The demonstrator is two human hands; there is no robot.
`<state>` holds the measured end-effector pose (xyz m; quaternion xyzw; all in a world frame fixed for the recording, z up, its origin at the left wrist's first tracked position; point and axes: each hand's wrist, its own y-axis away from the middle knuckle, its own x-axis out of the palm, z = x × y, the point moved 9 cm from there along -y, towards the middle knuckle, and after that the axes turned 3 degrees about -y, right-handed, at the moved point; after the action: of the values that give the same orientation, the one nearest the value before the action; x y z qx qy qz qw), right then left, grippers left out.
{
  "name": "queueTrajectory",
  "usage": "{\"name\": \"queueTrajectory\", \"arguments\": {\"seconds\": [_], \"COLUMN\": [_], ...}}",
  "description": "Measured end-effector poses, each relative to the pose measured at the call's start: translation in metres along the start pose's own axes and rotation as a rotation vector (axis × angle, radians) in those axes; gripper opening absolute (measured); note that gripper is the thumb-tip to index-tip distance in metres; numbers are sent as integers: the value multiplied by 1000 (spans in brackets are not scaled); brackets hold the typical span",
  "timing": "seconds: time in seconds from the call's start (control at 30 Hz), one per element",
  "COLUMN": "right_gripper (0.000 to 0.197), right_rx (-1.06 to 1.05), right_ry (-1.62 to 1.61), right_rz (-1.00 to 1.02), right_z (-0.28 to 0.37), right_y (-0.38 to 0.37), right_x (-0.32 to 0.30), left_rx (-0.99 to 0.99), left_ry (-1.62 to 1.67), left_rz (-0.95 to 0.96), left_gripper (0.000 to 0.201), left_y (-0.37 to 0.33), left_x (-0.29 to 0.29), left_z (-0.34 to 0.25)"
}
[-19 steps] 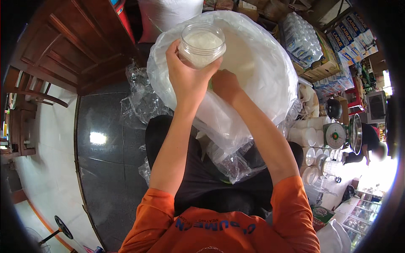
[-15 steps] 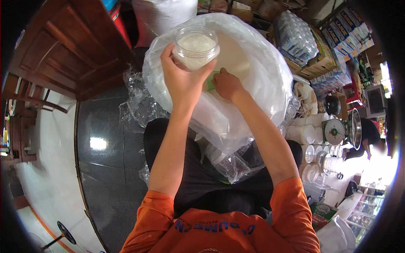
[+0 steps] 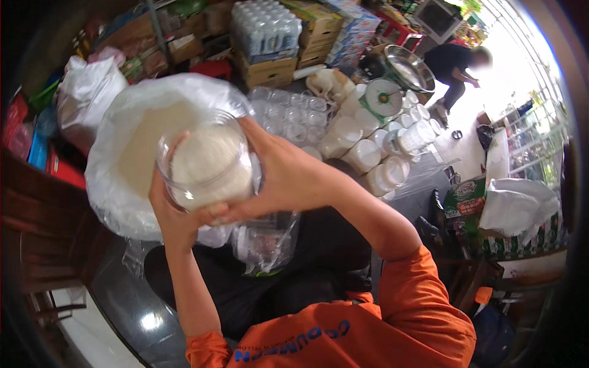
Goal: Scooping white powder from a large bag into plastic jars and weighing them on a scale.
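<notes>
- The left hand [image 3: 175, 214] is gripping the near-left side of a clear jar [image 3: 211, 162], its fingers curling around the wall.
- The right hand [image 3: 282, 165] is clasping the jar's right side; the two thumbs are coming together on the near side, so both hands are closing on one thing.
- The jar is sitting between the palms, tipping its mouth toward the wearer's face, in front of the big plastic bag [image 3: 101, 190].
- As for filling, the jar is holding plenty of white, grainy-looking material, seemingly most of the way up; the exact level is blurring.
- As for closing, its mouth is showing no lid.
- Beyond and left of the hands, the bag is standing open and holding a broad bed of pale material [image 3: 141, 138], so much is remaining there.
- Just beyond the right hand, clear containers [image 3: 288, 116] are lying grouped; whether they are holding anything, one cannot tell.
- Farther right of that hand, white-looking tubs [image 3: 363, 156] are standing packed together beside a dial scale [image 3: 384, 98].
</notes>
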<state>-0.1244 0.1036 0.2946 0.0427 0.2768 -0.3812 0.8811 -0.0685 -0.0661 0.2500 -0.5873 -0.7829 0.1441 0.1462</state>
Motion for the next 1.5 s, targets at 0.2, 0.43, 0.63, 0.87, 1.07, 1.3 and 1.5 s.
{"name": "queueTrajectory", "arguments": {"seconds": [0.2, 0.43, 0.63, 0.87, 1.07, 1.3, 1.5], "right_gripper": [102, 69, 60, 66, 68, 83, 138], "right_rx": [-59, -36, 127, 535, 621, 525, 682], "right_ry": [107, 250, 381, 306, 261, 281, 366], "right_rz": [-434, -935, -915, -1063, -998, -941, -805], "right_z": [-19, -71, -176, -258, -277, -277, -248], "right_y": [83, 120, 116, 122, 130, 129, 122], "right_x": [-111, -344, -466, -495, -496, -493, -476], "left_rx": [27, -71, -46, 15, 22, 6, 34], "left_ry": [32, -70, -146, -215, -188, -210, -227], "left_rz": [232, 217, 231, 189, 161, 139, 126], "left_gripper": [127, 81, 60, 50, 43, 39, 35], "left_y": [3, 3, 2, -5, -8, -6, -5], "left_x": [76, 68, 72, 80, 78, 75, 75], "left_z": [-7, 23, 30, 28, 29, 32, 23]}}
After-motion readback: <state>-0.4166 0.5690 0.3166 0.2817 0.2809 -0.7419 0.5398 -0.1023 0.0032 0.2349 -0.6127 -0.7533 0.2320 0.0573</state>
